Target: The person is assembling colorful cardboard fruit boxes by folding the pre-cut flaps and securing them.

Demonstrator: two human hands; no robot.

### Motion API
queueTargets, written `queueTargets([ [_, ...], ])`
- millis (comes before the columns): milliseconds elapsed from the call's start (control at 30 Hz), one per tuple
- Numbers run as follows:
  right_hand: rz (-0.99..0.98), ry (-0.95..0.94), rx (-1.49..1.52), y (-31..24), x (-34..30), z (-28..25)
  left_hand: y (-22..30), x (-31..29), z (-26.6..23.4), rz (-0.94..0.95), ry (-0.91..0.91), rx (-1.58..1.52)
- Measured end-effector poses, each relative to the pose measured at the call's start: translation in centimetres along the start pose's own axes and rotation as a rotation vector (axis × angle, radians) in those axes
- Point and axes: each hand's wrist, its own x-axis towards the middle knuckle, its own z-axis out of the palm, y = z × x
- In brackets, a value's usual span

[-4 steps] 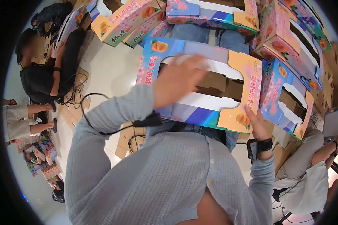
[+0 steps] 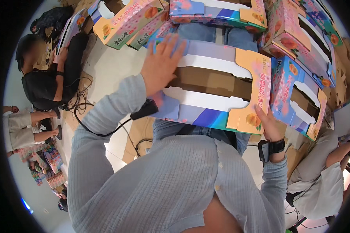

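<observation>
A colourful cardboard fruit carton [image 2: 206, 116], printed with peaches and blossom, lies across in front of me above my lap. Its top has a long opening edged by white flaps, through which the brown inside shows. My left hand [image 2: 161, 64] is flat over the carton's left end panel, fingers stretched and slightly spread, a little blurred. At the near right corner my right hand [image 2: 267, 125] grips the carton, thumb on the yellow end panel. The other fingers of that hand are mostly hidden at the carton's side.
More such cartons stand around: one beside the right end [image 2: 295, 99], a pink one [image 2: 284, 31] behind it, one at the far middle [image 2: 221, 17], others at far left [image 2: 132, 23]. A seated person in black [image 2: 42, 87] is at left, another person [image 2: 319, 178] at right. A black cable [image 2: 79, 120] hangs by my left forearm.
My left hand has moved left, from above the opening to the carton's left end, uncovering more of the opening. The right hand keeps its grip at the right corner.
</observation>
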Motion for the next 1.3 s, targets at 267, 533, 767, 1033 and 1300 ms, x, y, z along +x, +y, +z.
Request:
queueTargets([
  [267,-0.003,-0.003,-0.033,-0.3,-0.3,0.4,0.2,0.8,1.6,-0.116,-0.076,0.218],
  [533,-0.076,-0.023,-0.215,-2.8,-0.6,0.2,-5.0,0.5,3.6,-0.149,-0.002,-0.398],
  [767,-0.739,0.411,-0.959,-8.0,-3.5,8.1,-6.3,0.5,6.6,-0.143,0.201,-0.645],
  [1033,0.162,-0.515,0.975,-2.7,6.7,19.5,-5.7,1.2,6.2,-0.081,0.236,-0.663],
  [1300,0.361,-0.467,1.268,-5.1,7.7,23.6,-5.9,0.8,6.2,-0.08,0.238,-0.645],
])
